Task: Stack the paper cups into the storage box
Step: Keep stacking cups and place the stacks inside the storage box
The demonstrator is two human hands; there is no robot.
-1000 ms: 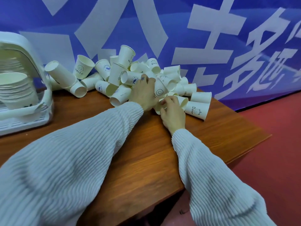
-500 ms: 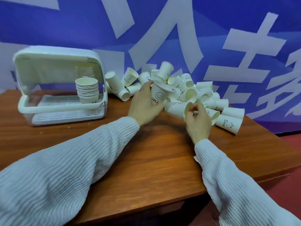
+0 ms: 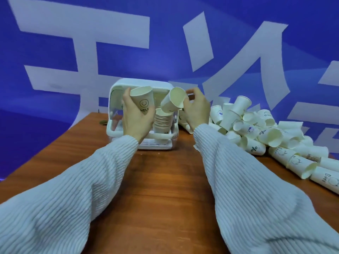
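A person's left hand [image 3: 136, 118] grips an upright smiley-face cup [image 3: 142, 99] before the open storage box [image 3: 117, 96] on the table [image 3: 165, 180]; the right hand [image 3: 197, 109] holds a tilted cup [image 3: 173, 100] just above the stack [image 3: 162, 122] inside; loose cups [image 3: 256, 132] lie heaped at right.

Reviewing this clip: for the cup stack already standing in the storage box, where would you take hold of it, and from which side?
Grip the cup stack round its ribbed side wall, below the top rim, coming in from the storage box's open front. It stands upright, and the domed lid covers it from above and behind. The right hand holds a tilted cup just over its mouth, so a top grip looks blocked.
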